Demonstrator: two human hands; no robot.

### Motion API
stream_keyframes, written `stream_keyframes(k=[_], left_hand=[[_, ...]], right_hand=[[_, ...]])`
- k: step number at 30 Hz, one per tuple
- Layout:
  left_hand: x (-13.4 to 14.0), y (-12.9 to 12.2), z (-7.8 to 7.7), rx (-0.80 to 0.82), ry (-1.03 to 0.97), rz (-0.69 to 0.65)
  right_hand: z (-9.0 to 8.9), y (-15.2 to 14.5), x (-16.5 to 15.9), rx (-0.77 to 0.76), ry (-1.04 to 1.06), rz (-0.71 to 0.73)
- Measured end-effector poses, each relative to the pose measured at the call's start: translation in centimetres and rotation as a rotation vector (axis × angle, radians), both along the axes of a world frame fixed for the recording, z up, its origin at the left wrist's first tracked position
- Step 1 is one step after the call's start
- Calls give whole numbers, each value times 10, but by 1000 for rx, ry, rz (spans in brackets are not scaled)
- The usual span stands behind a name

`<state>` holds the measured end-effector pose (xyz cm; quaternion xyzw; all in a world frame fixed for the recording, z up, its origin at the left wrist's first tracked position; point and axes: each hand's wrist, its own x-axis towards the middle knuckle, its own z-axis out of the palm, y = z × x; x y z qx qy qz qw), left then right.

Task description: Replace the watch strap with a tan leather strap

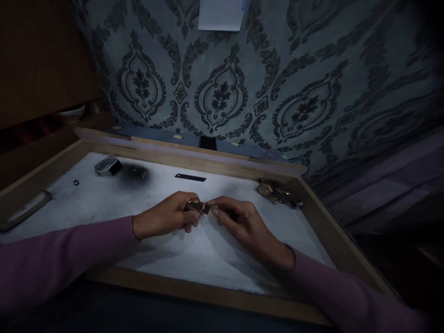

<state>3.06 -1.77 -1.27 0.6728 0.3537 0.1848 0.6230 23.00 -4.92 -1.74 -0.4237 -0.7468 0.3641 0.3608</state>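
Observation:
My left hand (173,215) is closed round a gold-coloured round watch (194,206), its face tilted upward between thumb and fingers. My right hand (239,217) meets it from the other side, with thumb and forefinger pinching a small flat brownish piece (207,209) against or right beside the watch's edge. Whether that piece is a blade or part of the watch, I cannot tell. Both hands are above the white bottom of a wooden-rimmed tray (208,296). Beyond them lies a dark slanted-end blade (190,177) with a small hole.
Several watches (277,193) lie piled at the tray's right back corner. A smartwatch (108,166) sits near the left back, beside a dark smudge. Farther left are a small black ring-shaped bit (76,183) and a greenish frame-like object (27,210). Patterned wallpaper (222,92) rises behind.

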Motion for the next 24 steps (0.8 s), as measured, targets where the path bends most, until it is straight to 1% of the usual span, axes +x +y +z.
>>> stream_keyframes(k=[4, 11, 16, 19, 24], left_hand=[[1, -1, 1, -43, 4, 14], [1, -1, 1, -88, -51, 14], [2, -1, 2, -119, -53, 25], [2, 0, 0, -122, -63, 30], [1, 1, -4, -89, -87, -8]], right_hand=[[-2, 0, 0, -7, 7, 7], [3, -2, 0, -36, -18, 1], [-1, -2, 3, -15, -39, -33], [-4, -2, 4, -33, -21, -6], [-4, -1, 3, -42, 9, 47]])
